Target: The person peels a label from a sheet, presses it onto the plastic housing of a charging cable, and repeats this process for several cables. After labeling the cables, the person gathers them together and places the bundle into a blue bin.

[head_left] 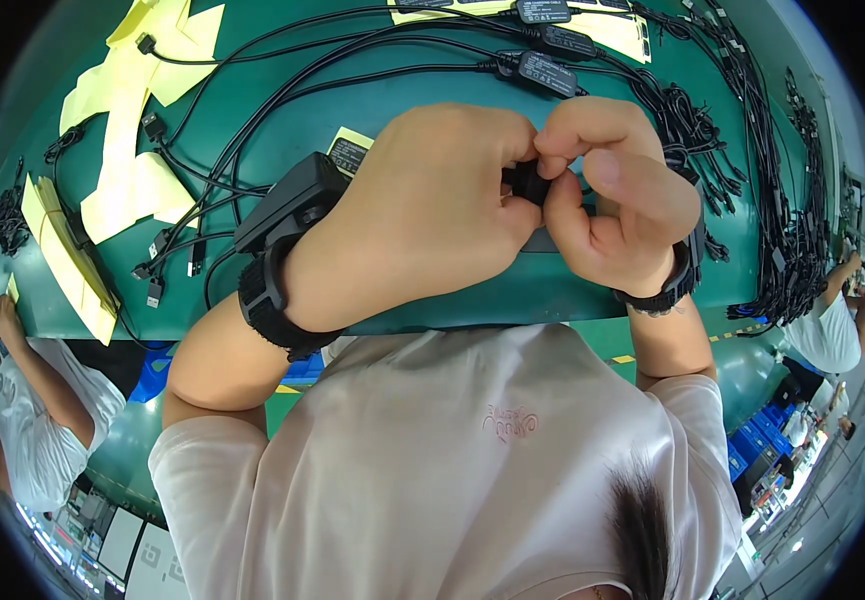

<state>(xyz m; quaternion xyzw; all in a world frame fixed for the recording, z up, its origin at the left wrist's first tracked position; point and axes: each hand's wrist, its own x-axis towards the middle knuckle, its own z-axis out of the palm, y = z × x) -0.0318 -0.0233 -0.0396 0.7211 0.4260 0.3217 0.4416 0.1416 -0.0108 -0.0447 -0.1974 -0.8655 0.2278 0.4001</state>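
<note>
Head view: left hand [422,215] and right hand [612,200] both pinch a small black cable part [526,183] between their fingertips, just above the green table [432,90].

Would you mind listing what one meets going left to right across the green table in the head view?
Yellow paper sheets → loose black cable ends → left hand → small black part pinched between both hands → right hand → bundled black cables.
</note>
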